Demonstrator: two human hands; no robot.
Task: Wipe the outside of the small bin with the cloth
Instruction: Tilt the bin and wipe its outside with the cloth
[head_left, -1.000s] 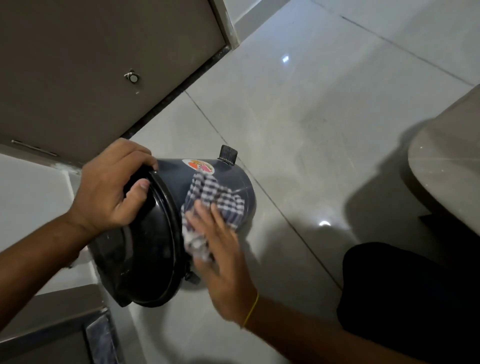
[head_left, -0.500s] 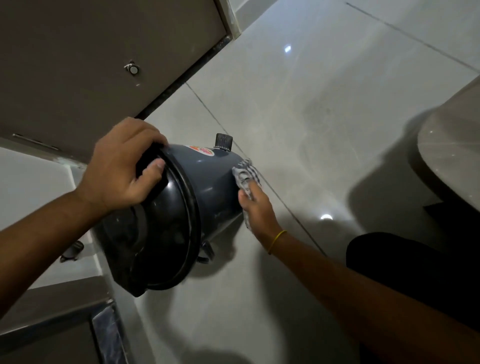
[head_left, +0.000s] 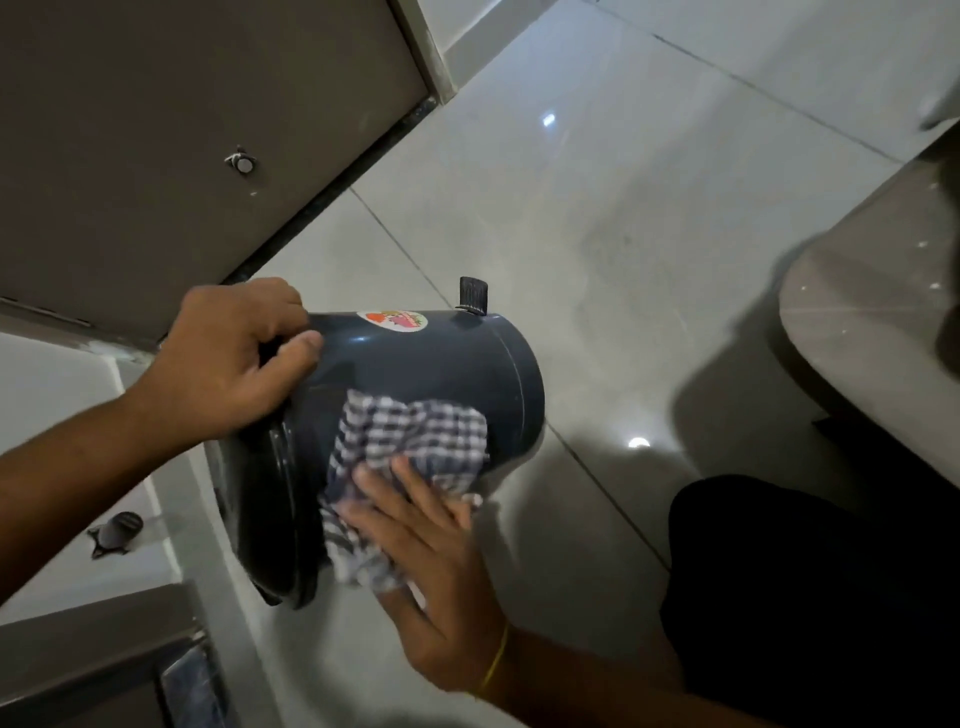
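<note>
Your left hand (head_left: 228, 358) is clamped over the top rim of the bin (head_left: 431, 364), fingers curled across the edge and the thumb pressed against the bin's side just below it. Your left forearm runs in from the lower left, bare, the wrist bent slightly toward the bin. Your right hand (head_left: 431, 566) lies flat against the near side of the bin, palm down, fingers spread and pointing up toward the rim end, pressing the cloth (head_left: 410, 441) to the wall. A thin yellow band circles your right wrist; that forearm enters from below the bin.
</note>
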